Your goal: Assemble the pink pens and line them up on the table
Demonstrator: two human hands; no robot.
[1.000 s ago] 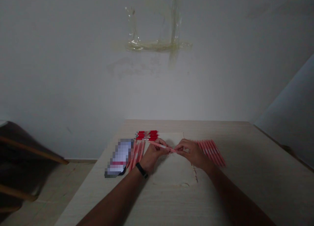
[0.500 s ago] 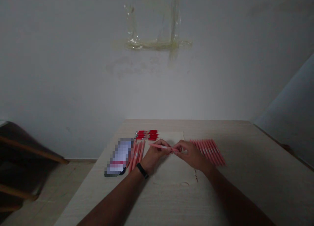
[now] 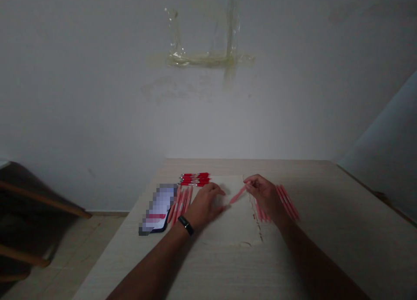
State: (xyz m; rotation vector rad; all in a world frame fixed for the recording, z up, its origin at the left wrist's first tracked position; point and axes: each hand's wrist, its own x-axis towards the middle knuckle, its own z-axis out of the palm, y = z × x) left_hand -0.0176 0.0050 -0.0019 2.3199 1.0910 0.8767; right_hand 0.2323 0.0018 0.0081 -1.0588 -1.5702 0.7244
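A pink pen is pinched at its upper end by my right hand, slanting down to the left over a pale sheet. My left hand is open just left of the pen's lower tip, thumb and fingers apart, holding nothing. Under and beyond my right hand lies a row of pink pens, partly hidden by the hand. Left of my left hand rests a group of pink pens. Several red pens lie stacked side by side behind it.
A phone with a blurred screen lies at the table's left side. The wooden table meets a wall at the back. Dark furniture with wooden legs stands on the floor at left.
The pen has left my left hand and moved right in my right hand, now tilted. My left hand has opened. My right hand has shifted right, towards the row of pink pens.
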